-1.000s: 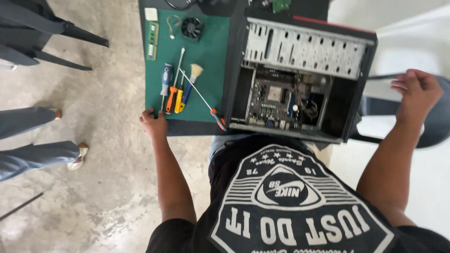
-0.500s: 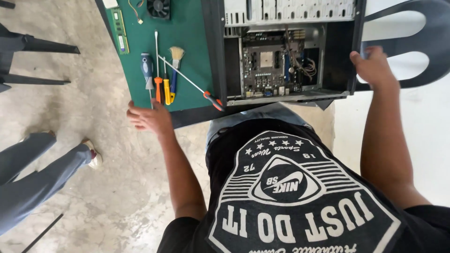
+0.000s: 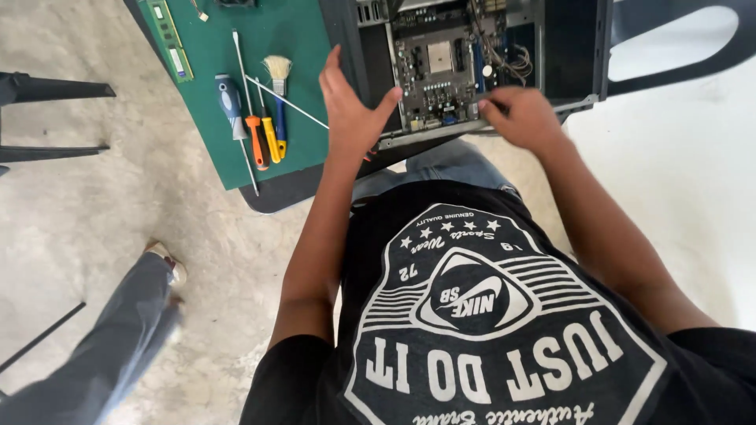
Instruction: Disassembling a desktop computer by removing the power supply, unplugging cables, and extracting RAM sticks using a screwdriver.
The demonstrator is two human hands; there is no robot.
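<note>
An open black computer case (image 3: 567, 55) lies on the table with its motherboard (image 3: 441, 71) showing. My left hand (image 3: 350, 110) is spread open, fingers apart, against the case's near left corner and holds nothing. At the case's near edge, my right hand (image 3: 524, 118) has its fingers curled over the metal rim just below the motherboard. My black printed shirt fills the lower part of the view.
A green mat (image 3: 299, 31) left of the case holds a blue-handled screwdriver (image 3: 230, 98), an orange one (image 3: 256, 142), a yellow one (image 3: 272, 142), a small brush (image 3: 277, 71) and a memory stick (image 3: 169, 39). Another person's leg (image 3: 118, 338) stands lower left. Black chairs (image 3: 677, 47) flank the table.
My left hand rose from the table's front edge to the case's near corner. My right hand left the case's right side for its near rim. The view has come closer.
</note>
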